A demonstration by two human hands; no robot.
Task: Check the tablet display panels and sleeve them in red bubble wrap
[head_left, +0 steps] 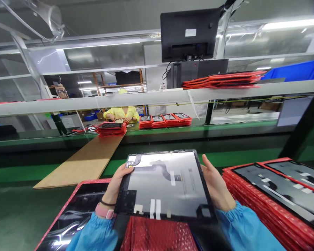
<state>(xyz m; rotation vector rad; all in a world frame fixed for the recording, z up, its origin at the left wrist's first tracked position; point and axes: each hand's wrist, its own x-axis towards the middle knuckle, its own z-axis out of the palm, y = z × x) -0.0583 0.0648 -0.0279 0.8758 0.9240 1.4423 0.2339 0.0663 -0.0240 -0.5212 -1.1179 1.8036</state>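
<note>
A tablet screen panel (pixel 146 188) is held up in front of me, its silver back with flex cables and white tape strips facing me. My left hand (pixel 119 183) grips its left edge, thumb over the front corner. On the right edge rests my right hand (pixel 216 184), thumb raised and the other fingers hidden behind the panel. Below the panel lies red bubble wrap (pixel 159 233). To the left, a glossy black panel (pixel 78 209) sits on a red sheet. On my right, silver-backed panels (pixel 272 188) lie on stacked red bubble sleeves (pixel 240 188).
A brown board (pixel 86 160) bridges toward the far bench, where red stacks (pixel 111 129) and more panels (pixel 163 120) sit. A person in yellow (pixel 122 113) works there. A white shelf (pixel 136 99) crosses ahead, carrying red sleeves (pixel 219 81) and a monitor (pixel 189 35).
</note>
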